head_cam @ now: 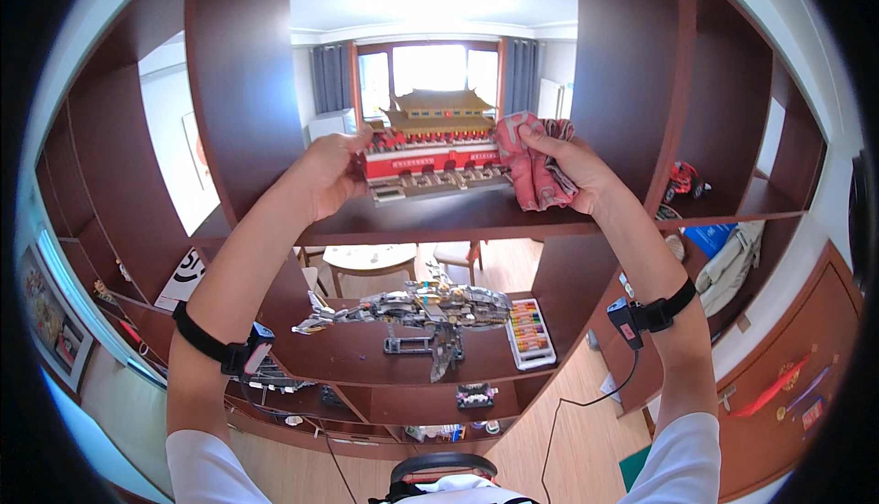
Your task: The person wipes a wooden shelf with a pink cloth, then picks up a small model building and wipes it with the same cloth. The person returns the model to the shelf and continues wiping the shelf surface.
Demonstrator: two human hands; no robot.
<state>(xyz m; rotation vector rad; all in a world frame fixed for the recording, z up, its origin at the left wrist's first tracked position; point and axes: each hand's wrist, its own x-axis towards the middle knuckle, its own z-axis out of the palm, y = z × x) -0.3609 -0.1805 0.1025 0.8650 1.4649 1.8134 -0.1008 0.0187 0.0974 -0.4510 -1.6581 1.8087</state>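
Observation:
A toy-brick model of a Chinese gate building point(436, 150), with a golden tiered roof and red walls, is in front of me at an upper shelf point(426, 219). My left hand point(336, 173) grips its left end, thumb on top and fingers lower down. In my right hand point(570, 167) is a bunched pink cloth point(532, 167) with grey and striped parts, pressed against the model's right end. The cloth hides that end. Whether the model's base rests on the shelf or hangs just above it, I cannot tell.
Below stands a grey toy-brick whale-shaped model point(426, 308) on a stand, beside a white tray of coloured crayons point(530, 336). A red toy vehicle point(683, 181) occupies a right compartment. Upright wooden panels point(621, 71) flank my hands. Cables point(560, 428) hang from both forearm bands.

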